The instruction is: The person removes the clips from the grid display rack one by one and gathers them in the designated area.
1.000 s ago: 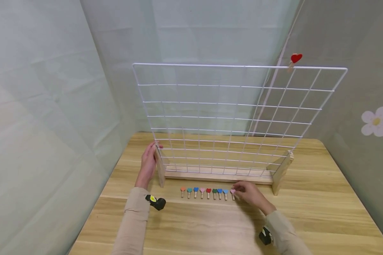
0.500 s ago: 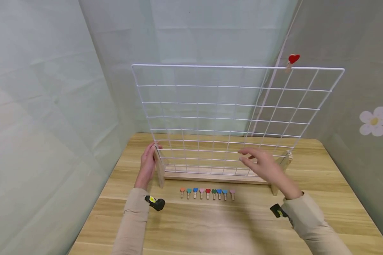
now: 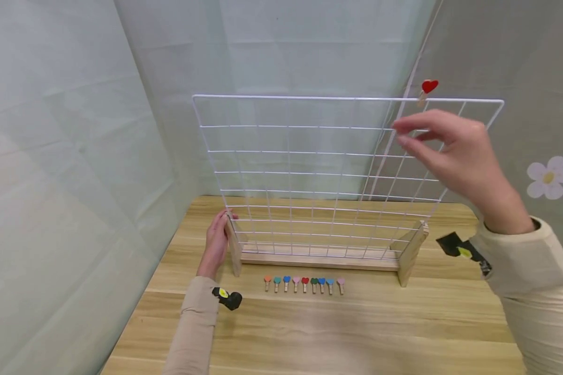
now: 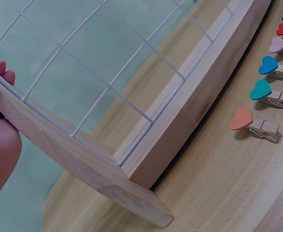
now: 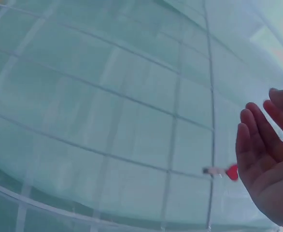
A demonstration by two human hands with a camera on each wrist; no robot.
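Observation:
A white wire grid stands upright in a wooden base on the table. My left hand rests flat against the base's left foot, its fingertips showing behind the wood. My right hand is raised in front of the grid's top right corner with fingers relaxed and nothing in it. A red heart clip is pegged on the top wire just above it, and shows beside the palm. Several coloured heart clips lie in a row before the base.
The wooden table is closed in by pale curtain walls on the left, back and right. A white flower sticker is on the right wall. The base's right foot juts toward the table front.
My right hand left the pink clip at the row's right end on the table and rose, empty, to the grid's top right corner. The left hand stayed put.

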